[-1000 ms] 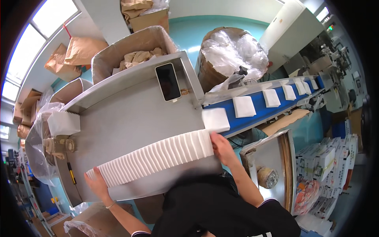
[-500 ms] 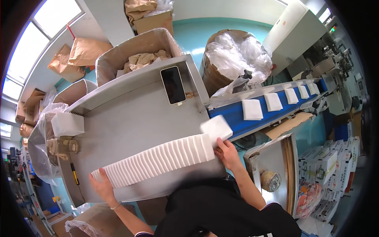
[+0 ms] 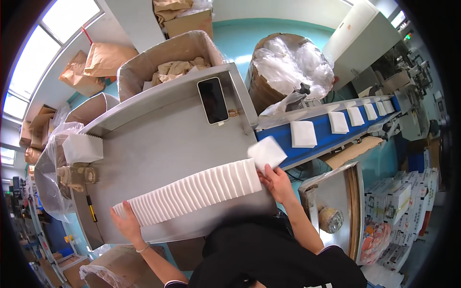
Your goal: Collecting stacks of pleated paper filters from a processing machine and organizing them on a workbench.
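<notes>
A long row of white folded tissue stacks (image 3: 192,192) lies across the grey metal table (image 3: 158,149). My left hand (image 3: 126,222) presses against the row's left end. My right hand (image 3: 274,180) rests at the row's right end and holds one white tissue stack (image 3: 266,152) lifted above the table edge. More white tissue stacks (image 3: 303,133) ride on the blue conveyor belt (image 3: 331,139) to the right.
A black phone (image 3: 213,100) lies on the table's far edge. A white tissue block (image 3: 82,148) stands at the left. Cardboard bins of brown paper (image 3: 168,62), a drum with clear plastic (image 3: 293,65), and stacked packaged goods (image 3: 398,201) surround the table.
My right hand has picked a tissue stack off the belt end and lifted it toward the row. The stacks on the belt have moved along. My left hand has shifted slightly along the row's end.
</notes>
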The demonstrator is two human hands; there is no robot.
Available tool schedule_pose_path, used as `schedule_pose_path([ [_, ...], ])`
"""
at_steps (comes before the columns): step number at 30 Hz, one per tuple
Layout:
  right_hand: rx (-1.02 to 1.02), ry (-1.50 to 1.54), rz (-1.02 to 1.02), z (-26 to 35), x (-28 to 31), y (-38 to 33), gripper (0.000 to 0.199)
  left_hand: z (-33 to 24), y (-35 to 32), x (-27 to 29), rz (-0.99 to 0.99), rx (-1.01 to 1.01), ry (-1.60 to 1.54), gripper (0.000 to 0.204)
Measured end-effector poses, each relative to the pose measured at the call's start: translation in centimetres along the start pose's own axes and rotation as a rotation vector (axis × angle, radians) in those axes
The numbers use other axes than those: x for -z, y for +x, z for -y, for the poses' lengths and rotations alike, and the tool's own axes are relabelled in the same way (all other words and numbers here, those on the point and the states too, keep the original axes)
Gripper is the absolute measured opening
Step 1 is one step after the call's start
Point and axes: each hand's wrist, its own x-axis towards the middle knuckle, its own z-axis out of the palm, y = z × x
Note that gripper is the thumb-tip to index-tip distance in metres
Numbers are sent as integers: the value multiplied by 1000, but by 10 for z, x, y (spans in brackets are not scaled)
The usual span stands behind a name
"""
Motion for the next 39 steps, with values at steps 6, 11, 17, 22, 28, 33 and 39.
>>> schedule_pose_path([
  [6, 207, -673, 188, -7, -40, -11, 43, 2, 0, -1, 20, -2, -10, 81],
  [11, -166, -354, 232, -19, 3, 0, 38, -4, -4, 4, 15, 2, 19, 81],
  [17, -23, -146, 85, -6, 3, 10, 33, -13, -11, 5, 35, -9, 30, 82],
  [22, 181, -581, 202, -15, -39, -9, 40, -5, -10, -3, 31, -46, -11, 81],
  [28, -205, -298, 210, -9, 6, -8, 36, -3, -10, 3, -34, 2, -67, 79],
  [33, 13, 97, 9, -1, -7, 5, 34, -25, -14, 3, 31, -5, -16, 77],
  [39, 271, -617, 206, -22, -38, 0, 40, -24, -19, -6, -4, -43, -25, 77],
])
